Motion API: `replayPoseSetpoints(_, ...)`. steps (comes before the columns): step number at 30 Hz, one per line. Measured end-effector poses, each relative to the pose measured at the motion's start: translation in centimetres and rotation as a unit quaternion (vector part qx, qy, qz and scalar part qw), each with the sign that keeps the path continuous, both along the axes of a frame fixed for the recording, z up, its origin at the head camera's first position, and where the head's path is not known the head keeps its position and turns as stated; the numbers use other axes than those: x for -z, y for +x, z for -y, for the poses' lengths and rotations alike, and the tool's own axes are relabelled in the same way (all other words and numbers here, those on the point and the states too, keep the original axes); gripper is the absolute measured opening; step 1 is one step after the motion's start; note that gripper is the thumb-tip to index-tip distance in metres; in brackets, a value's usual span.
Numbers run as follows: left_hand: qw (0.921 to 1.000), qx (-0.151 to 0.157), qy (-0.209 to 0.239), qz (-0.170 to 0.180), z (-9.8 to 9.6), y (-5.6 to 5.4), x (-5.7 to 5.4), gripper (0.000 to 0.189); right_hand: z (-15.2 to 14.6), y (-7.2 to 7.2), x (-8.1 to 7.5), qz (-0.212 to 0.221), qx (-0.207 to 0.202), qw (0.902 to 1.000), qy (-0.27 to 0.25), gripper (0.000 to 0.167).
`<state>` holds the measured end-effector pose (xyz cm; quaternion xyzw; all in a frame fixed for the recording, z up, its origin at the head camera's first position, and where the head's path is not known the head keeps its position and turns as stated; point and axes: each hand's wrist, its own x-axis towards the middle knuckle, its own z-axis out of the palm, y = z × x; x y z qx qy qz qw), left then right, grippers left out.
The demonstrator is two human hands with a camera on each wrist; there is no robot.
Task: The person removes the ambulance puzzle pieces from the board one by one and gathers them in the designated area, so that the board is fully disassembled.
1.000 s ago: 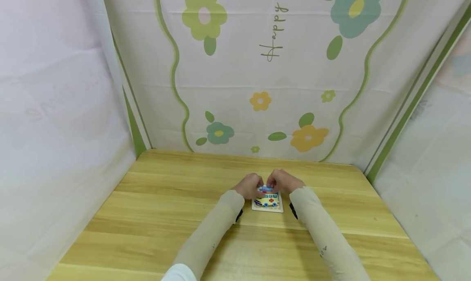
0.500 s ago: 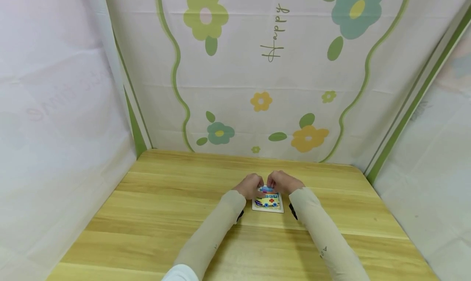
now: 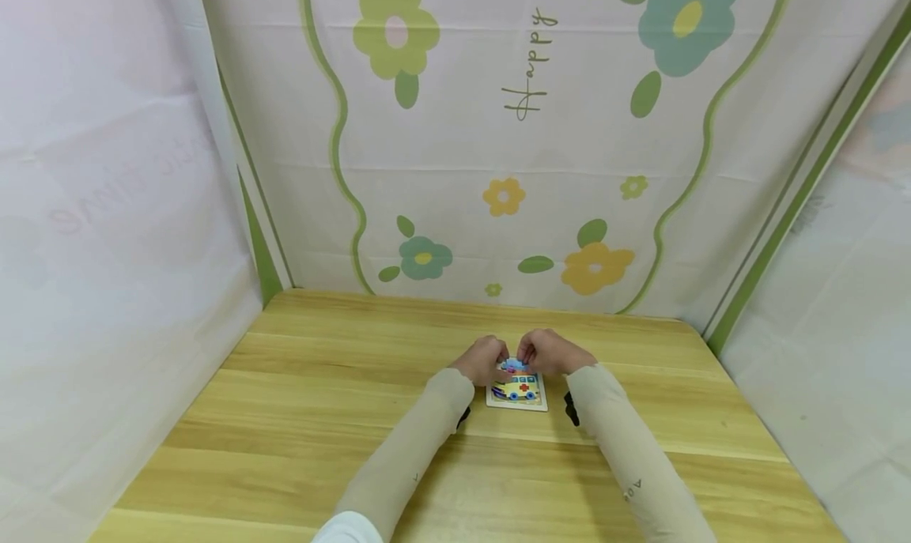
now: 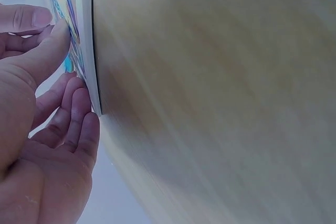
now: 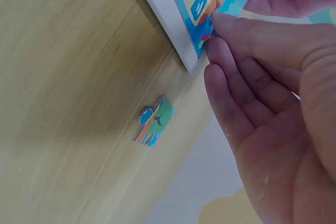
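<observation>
A small square jigsaw puzzle (image 3: 516, 405) with a white frame and a yellow ambulance picture lies on the wooden table. My left hand (image 3: 485, 360) holds its far left part, thumb on the picture and fingers bent at the frame's edge (image 4: 89, 40). At the far right part, my right hand (image 3: 551, 352) pinches a light blue puzzle piece (image 5: 235, 1) between thumb and index finger. The fingers hide part of that piece and where it meets the picture. A loose green, orange and blue puzzle piece (image 5: 157, 121) lies on the table beside the frame in the right wrist view.
The wooden table (image 3: 299, 416) spreads around the puzzle. White cloth with printed flowers (image 3: 503, 197) rises behind it, and cloth walls stand at left (image 3: 128, 250) and right (image 3: 840, 329). Dark straps sit under both wrists.
The right hand and forearm have shifted very slightly to the right, its fingers still at the far edge. The left hand and the puzzle stay in place.
</observation>
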<state>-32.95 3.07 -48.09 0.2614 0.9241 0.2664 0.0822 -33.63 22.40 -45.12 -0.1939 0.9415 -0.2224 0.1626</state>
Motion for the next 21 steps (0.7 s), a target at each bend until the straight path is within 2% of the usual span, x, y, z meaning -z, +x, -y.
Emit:
replayPoseSetpoints(7, 1.0000, 0.003, -0.002, -0.006, -0.04, -0.16, 0.15, 0.034, -0.20, 0.13, -0.26, 0.003, 0.010, 0.9998, -0.018, 0.004)
replayPoseSetpoints(13, 1.0000, 0.003, 0.000, -0.003, -0.02, -0.27, 0.17, 0.035, -0.39, 0.01, 0.01, -0.012, 0.012, 0.9992, -0.036, 0.008)
replayPoseSetpoints(21, 1.0000, 0.000, 0.001, 0.001, -0.10, -0.29, 0.15, 0.037, -0.41, 0.05, 0.26, -0.002, 0.005, 0.9992, -0.040, 0.011)
